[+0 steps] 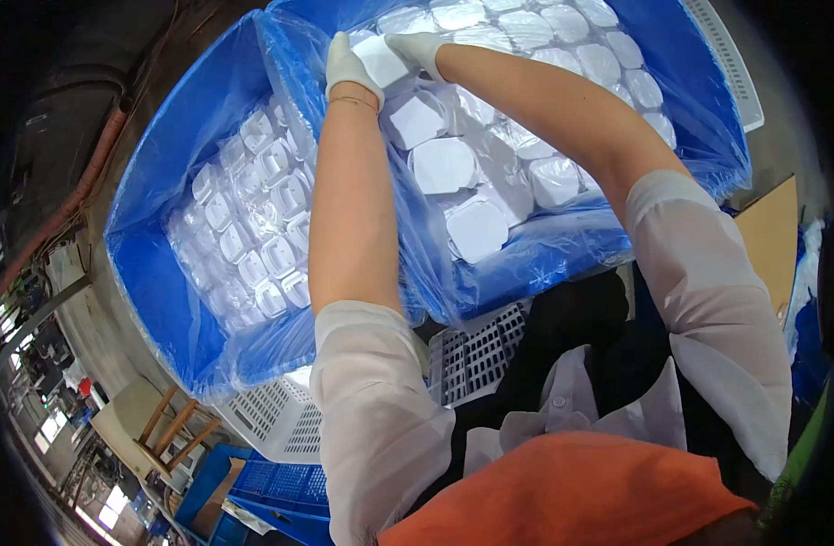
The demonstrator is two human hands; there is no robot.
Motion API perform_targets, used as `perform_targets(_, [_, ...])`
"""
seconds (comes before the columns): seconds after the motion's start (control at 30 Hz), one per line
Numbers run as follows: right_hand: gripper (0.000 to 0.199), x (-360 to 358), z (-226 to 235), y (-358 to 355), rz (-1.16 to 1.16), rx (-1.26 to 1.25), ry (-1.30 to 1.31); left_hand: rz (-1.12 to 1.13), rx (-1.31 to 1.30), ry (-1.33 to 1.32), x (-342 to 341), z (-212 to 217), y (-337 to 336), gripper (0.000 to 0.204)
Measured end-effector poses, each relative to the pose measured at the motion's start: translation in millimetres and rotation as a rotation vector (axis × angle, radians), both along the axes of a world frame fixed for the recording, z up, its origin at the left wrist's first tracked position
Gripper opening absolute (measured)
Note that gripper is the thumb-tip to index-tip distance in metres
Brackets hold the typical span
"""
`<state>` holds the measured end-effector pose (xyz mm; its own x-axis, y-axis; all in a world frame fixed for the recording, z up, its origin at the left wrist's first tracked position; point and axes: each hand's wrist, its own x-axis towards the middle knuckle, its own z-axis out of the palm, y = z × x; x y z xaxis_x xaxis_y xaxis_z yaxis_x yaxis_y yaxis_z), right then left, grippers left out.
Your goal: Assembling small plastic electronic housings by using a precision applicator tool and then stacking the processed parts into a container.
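Note:
My left hand (350, 71) and my right hand (419, 53), both in white gloves, reach into the far left part of a blue crate (717, 118) lined with clear plastic film. Between them is a white, rounded-square plastic part (381, 62); each hand closes on one side of it. My fingertips are partly hidden at its far edge. Just below my hands lie more loose white parts, among them a larger flat one (444, 166) and another (477, 230) near the crate's front wall. Farther back, similar parts sit in rows under the film.
To the left a second blue crate (153, 227) holds several white parts (257, 218) under clear film. White perforated baskets (280, 414) stand beneath the crates. A wooden stool (171, 428) and blue crates (285, 491) are at the lower left. Cardboard (770, 237) leans at the right.

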<state>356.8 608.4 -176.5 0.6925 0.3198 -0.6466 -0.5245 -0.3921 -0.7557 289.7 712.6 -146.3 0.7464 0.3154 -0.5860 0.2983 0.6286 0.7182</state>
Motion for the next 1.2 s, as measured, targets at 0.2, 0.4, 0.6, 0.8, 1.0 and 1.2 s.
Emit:
perform_targets(0.2, [0.049, 3.3, -16.8, -0.2, 0.073, -0.176, -0.072, -0.048, -0.022, 0.139, -4.2, 16.8, -7.5, 0.073])
perform_targets(0.4, [0.048, 7.5, -3.7, -6.3, 0.138, -0.156, -0.164, 0.04, -0.057, 0.12, 3.1, 11.8, -5.3, 0.068])
perform_targets(0.6, [0.043, 4.7, 5.4, -12.1, -0.007, 0.156, 0.056, 0.071, -0.115, -0.018, 7.8, -8.9, 5.0, 0.065])
perform_targets(0.8, [0.04, 44.8, 0.6, 10.3, -0.247, 0.301, 0.069, 0.031, 0.328, 0.122, 4.2, 4.7, 16.5, 0.059])
perform_targets(1.0, [0.066, 95.4, -33.5, 18.3, -0.109, -0.123, -0.129, -1.189, 1.235, 0.358, 0.3, 32.8, -38.3, 0.043])
perform_targets(1.2, [0.064, 58.7, -30.8, 58.2, -0.006, -0.196, -0.37, -1.271, 1.355, 0.376, -1.9, 18.2, -28.7, 0.05])
